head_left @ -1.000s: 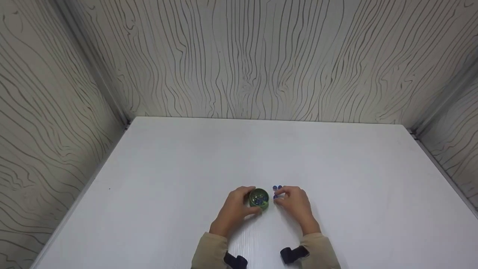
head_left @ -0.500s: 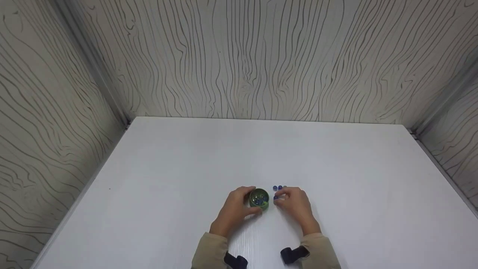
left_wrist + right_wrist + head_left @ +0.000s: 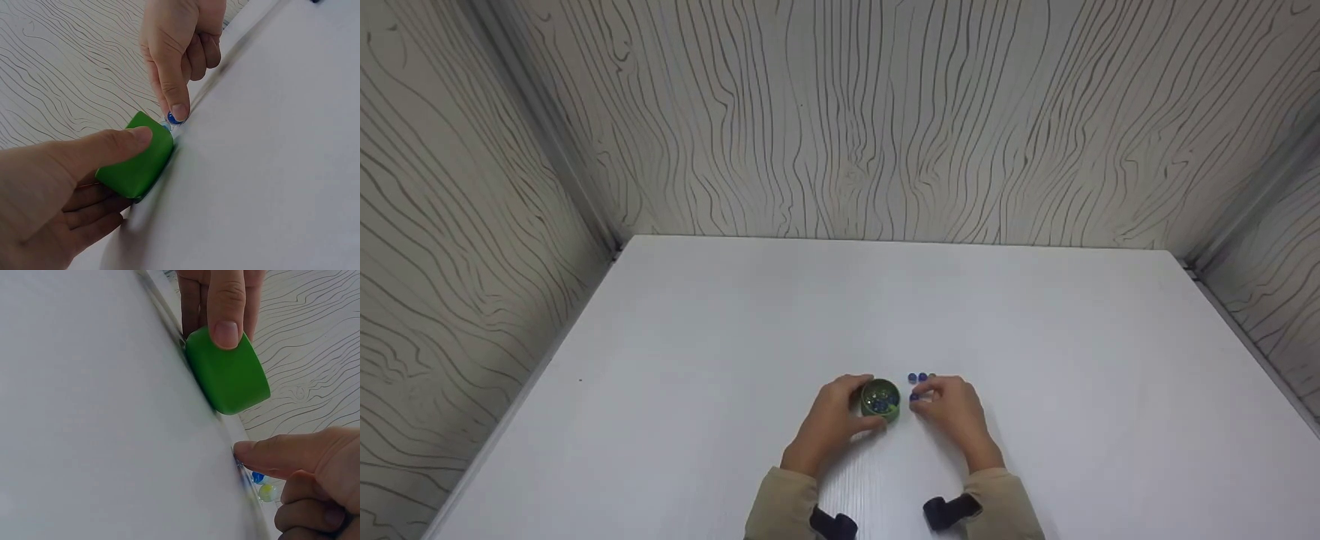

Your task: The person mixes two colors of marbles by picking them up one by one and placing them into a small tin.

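My left hand (image 3: 832,411) holds a small green cup (image 3: 140,163), thumb on its near side and fingers round the other. Inside the upright cup lie several glass marbles (image 3: 881,403), blue and clear. Right of it, my right hand (image 3: 954,409) pinches a blue marble (image 3: 174,118) between thumb and forefinger, down at the table; its other fingers are curled in. Just beyond those fingertips, three loose marbles sit in a row: two blue marbles (image 3: 917,377) and a yellowish clear marble (image 3: 268,493), partly behind the hand.
A white table (image 3: 697,322) carries everything. Wood-grain panels (image 3: 840,120) stand behind it and at both sides. Black wrist mounts (image 3: 834,523) sit on both beige sleeves (image 3: 1005,504), near the table's front.
The right hand has shifted very slightly, and the yellowish marble now shows at the row's right end. The left hand and the cup have stayed in place.
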`<state>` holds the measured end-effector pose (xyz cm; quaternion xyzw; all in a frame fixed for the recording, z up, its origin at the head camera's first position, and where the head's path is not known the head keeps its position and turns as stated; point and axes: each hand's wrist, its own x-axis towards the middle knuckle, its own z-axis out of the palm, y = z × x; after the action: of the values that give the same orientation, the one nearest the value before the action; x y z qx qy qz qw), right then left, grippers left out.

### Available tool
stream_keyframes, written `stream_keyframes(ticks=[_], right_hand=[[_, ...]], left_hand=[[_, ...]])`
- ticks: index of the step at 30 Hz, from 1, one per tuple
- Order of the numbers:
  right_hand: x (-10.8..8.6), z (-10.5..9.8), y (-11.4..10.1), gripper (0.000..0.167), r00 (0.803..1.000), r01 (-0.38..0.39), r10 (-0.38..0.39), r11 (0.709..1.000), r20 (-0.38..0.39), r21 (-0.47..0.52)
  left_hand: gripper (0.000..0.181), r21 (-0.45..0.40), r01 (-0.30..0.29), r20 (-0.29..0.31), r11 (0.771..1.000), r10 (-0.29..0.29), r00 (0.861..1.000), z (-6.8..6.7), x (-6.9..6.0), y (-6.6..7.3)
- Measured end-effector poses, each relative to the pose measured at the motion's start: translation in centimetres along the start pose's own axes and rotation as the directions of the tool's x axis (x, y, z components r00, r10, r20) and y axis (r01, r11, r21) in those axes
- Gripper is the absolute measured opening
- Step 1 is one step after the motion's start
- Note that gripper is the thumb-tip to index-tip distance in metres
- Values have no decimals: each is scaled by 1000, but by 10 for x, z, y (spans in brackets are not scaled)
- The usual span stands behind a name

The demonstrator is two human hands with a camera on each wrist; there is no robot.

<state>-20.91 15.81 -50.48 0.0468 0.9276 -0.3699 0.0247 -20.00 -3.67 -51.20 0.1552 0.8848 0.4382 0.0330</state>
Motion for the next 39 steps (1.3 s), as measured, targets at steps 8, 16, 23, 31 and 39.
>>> stream_keyframes(ticks=[8,16,23,31,39], right_hand=[[0,1,0,15,1000,-3,3,1000,-1,18],[-1,-1,0,16,1000,3,-3,1000,2,14],[-1,-2,-1,16,1000,-13,13,1000,10,24],[-1,-1,-1,16,1000,-7,7,999,9,39],[0,-2,-4,14,1000,2,-2,999,-1,39]], left_hand=[[61,-2,-12,-3,1000,12,1000,1,0,-1],[61,-13,-17,-9,1000,17,1000,-1,-1,3],[62,-8,4,-1,1000,-4,1000,0,-1,2],[62,-20,4,5,1000,-4,1000,-1,0,2],[62,-18,5,5,1000,-5,1000,-1,0,2]])
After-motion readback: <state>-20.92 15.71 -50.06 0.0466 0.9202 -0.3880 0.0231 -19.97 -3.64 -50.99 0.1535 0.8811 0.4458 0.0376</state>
